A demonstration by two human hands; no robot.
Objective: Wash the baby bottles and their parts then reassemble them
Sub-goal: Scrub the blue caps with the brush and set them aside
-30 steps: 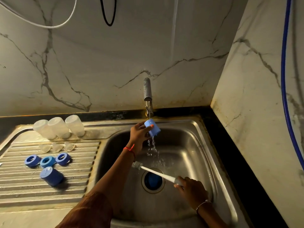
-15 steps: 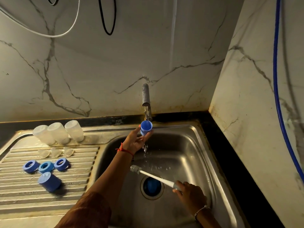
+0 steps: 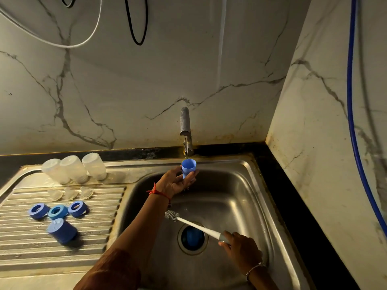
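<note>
Blue cap (image 3: 188,167) held mouth up under the running tap (image 3: 185,126), at the far side of the sink (image 3: 240,197), left hand (image 3: 174,182) fingers curled round it. Right hand (image 3: 243,251) grips the brush (image 3: 188,223) handle, nearer. Three bottles (image 3: 73,168) stand on the left drainboard (image 3: 25,243).

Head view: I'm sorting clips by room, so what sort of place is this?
Probably a home kitchen: a steel sink with a ribbed drainboard, a running tap, and a dark counter against marble-look walls.

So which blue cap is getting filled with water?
The blue cap held mouth-up in the left hand under the faucet; another cap sits on the drainboard.
</note>
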